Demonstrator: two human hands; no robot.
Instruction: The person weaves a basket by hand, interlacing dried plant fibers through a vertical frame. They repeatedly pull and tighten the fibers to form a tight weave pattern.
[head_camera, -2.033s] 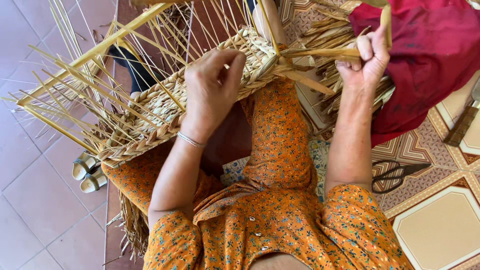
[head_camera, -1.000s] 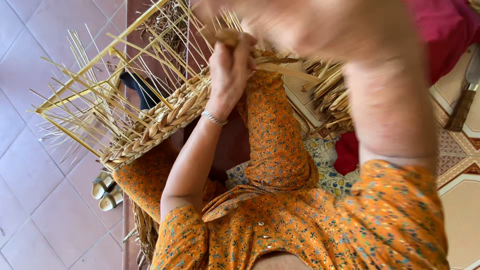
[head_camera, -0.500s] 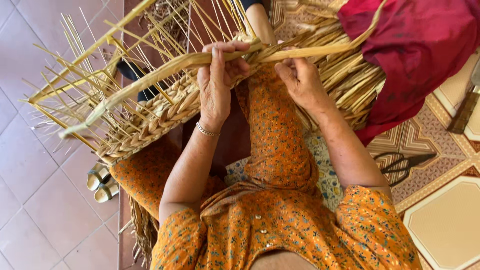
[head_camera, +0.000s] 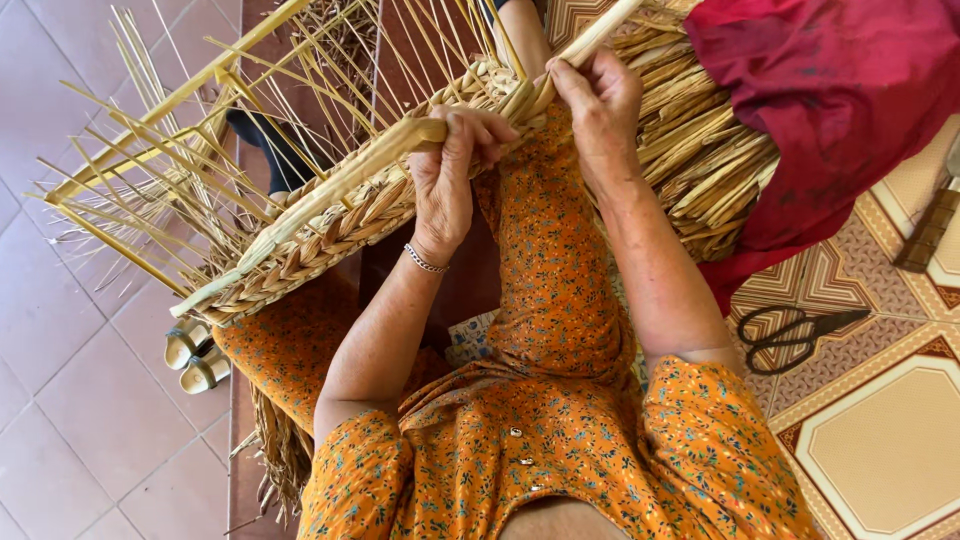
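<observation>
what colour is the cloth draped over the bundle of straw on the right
Dark red, a plain cloth lying over the pale straw bundle; the head view shows it.

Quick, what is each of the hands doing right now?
Left hand: closed on a long straw strand over the woven basket edge.
Right hand: closed, pinching the same strand farther along.

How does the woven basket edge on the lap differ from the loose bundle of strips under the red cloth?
The woven basket edge is plaited into a tight braid, with thin stakes sticking out; the loose bundle lies unwoven, its strips side by side. The left hand grips the edge; the red cloth partly covers the bundle. Both are pale straw-coloured.
</observation>
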